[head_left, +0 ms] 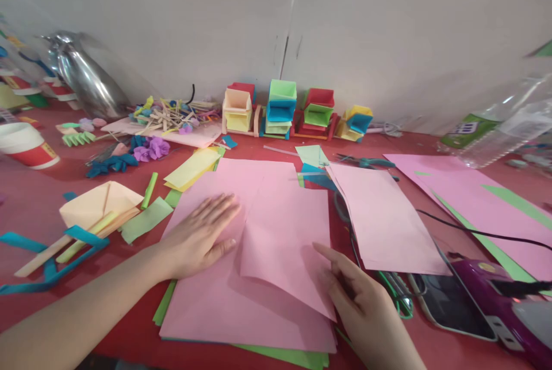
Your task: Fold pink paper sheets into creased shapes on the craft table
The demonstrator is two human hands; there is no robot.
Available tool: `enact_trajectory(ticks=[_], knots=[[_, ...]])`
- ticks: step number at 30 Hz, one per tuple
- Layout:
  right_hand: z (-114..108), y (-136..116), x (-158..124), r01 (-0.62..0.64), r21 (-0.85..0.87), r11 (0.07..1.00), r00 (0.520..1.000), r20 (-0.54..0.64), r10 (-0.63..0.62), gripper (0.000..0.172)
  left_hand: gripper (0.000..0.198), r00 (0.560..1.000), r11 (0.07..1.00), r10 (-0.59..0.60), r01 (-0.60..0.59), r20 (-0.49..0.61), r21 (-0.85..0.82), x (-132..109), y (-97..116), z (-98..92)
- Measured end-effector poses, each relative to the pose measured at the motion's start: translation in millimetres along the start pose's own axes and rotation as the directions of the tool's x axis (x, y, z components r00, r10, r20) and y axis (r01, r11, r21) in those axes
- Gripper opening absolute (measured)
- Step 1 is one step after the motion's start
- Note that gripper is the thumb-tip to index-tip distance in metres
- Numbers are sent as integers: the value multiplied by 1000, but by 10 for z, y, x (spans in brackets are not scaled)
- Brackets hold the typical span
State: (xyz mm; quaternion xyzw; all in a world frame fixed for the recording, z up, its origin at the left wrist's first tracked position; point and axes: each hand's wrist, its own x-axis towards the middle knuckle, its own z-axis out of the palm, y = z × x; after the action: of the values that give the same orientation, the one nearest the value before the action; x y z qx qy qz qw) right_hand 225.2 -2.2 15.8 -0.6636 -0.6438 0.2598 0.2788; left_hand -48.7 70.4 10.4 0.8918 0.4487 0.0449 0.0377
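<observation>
A stack of large pink paper sheets lies in front of me, with green sheets peeking out beneath. My left hand rests palm down on its left side, fingers stretched out. On top is a smaller pink sheet of paper, its lower edge curving up and casting a shadow. My right hand is at that sheet's right edge, index finger extended over it, thumb on the edge and other fingers curled. Right of this hand lies another pile of smaller pink sheets.
Folded paper boxes stand along the wall. A phone and a purple glue gun-like device lie at right, with a black cable. Pliers, a paper cup, a steel jug and a plastic bottle surround the work.
</observation>
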Motion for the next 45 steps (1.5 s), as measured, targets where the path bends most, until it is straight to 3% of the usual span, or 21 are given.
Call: enact_trajectory(ticks=[8, 22, 30, 45], knots=[[26, 70, 8, 63, -86, 994, 996, -54, -68, 32, 61, 998, 999, 32, -34, 49, 31, -9, -47, 18], [-26, 48, 7, 1, -2, 1000, 994, -112, -1, 34, 63, 999, 999, 28, -29, 42, 33, -20, -48, 18], [-78, -21, -21, -43, 125, 991, 999, 36, 39, 45, 85, 994, 997, 79, -80, 73, 16, -19, -78, -3], [-83, 53, -23, -37, 7, 999, 998, 50, 36, 37, 87, 995, 996, 70, -73, 74, 42, -16, -77, 1]])
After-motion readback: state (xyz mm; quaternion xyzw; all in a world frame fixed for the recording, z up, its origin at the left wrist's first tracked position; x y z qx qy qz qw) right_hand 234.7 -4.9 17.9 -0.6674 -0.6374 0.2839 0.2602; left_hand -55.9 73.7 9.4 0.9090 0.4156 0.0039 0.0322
